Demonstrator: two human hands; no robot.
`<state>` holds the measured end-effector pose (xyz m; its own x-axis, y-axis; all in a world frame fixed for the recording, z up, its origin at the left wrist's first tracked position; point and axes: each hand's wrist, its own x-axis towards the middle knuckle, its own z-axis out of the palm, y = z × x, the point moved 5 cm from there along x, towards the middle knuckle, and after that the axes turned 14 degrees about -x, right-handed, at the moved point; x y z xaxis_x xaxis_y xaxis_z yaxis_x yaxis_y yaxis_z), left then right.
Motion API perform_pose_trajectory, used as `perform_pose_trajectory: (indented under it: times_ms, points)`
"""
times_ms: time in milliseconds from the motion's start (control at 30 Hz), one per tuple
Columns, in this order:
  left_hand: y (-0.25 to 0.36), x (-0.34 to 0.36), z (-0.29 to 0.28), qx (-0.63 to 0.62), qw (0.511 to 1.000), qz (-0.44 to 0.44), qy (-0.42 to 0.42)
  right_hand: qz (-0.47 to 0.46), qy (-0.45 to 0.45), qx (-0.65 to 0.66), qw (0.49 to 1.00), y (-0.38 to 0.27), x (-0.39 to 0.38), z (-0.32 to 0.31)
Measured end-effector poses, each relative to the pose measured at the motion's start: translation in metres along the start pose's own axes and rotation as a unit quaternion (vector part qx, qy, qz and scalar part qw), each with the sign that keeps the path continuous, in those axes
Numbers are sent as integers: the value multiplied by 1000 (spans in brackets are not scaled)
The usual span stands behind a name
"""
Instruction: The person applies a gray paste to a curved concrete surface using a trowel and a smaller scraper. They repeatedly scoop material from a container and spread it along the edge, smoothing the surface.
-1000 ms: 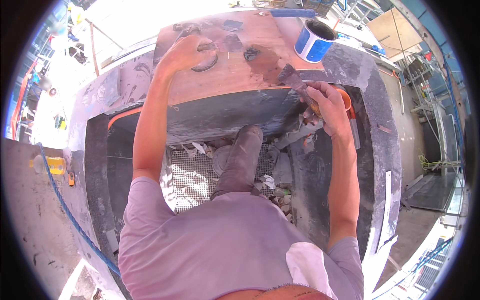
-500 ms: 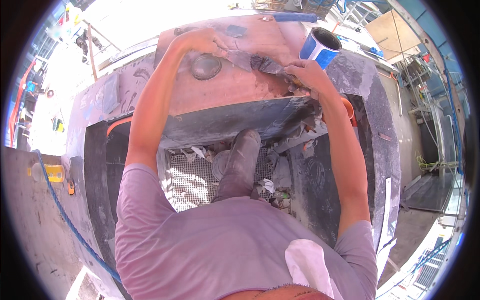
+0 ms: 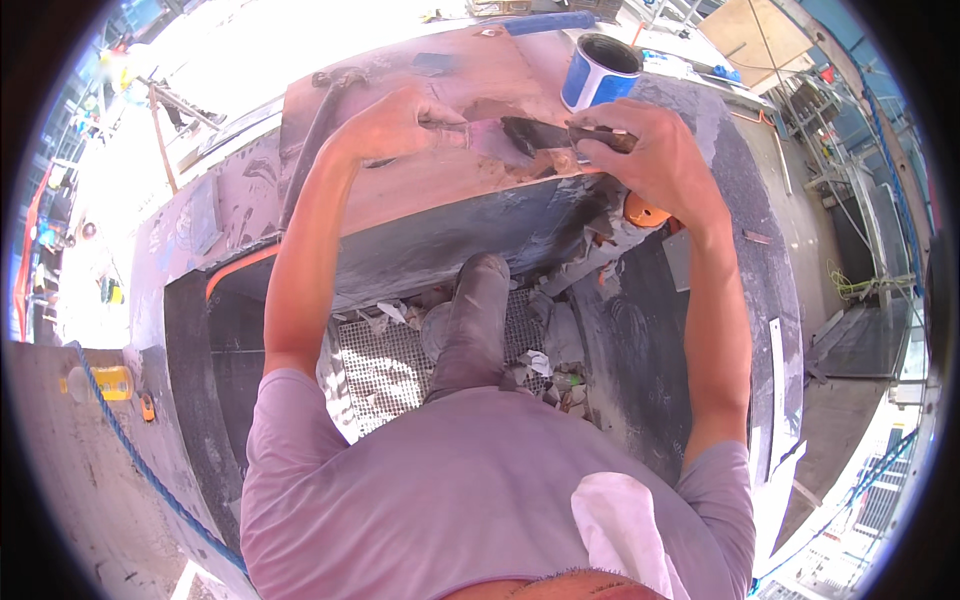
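My left hand [image 3: 408,122] is closed round the handle end of a putty knife [image 3: 497,143], its pale flat blade pointing right. My right hand [image 3: 650,150] grips a second putty knife by its dark handle; that knife's dark blade [image 3: 535,134] points left. The two blades meet or overlap between my hands, above the brownish board [image 3: 430,195]. Whether they press together cannot be made out. Just beyond my right hand stands a blue and white can [image 3: 598,82], open-topped, with a dark inside.
A hammer [image 3: 312,145] lies beside my left forearm. An orange pipe end [image 3: 645,210] sits under my right hand. Below the board is a recess with a grid floor [image 3: 380,360], debris and my leg [image 3: 472,330]. A blue rope [image 3: 150,470] hangs at left.
Both hands have come nearer the board's front edge, and my right hand has turned over its knife. The hammer now shows beside my left arm; the round lid is hidden.
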<state>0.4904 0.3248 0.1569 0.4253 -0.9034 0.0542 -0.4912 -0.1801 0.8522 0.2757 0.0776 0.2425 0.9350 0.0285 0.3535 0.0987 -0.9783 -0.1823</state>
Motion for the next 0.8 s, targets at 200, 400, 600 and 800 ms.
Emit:
perform_pose_trajectory:
  times_ms: [200, 400, 600, 800]
  points:
    - [73, -15, 113, -203, 977, -60, 21, 110, 107, 181, 971, 25, -143, -25]
    - [67, 33, 231, -355, 925, -57, -122, 233, 206, 318, 896, 64, -285, 17]
    - [83, 58, 326, -459, 855, 14, -240, 410, 218, 182, 867, 77, -409, 20]
    - [113, 74, 390, -400, 901, 9, -164, 541, 440, 284, 658, 27, -465, 33]
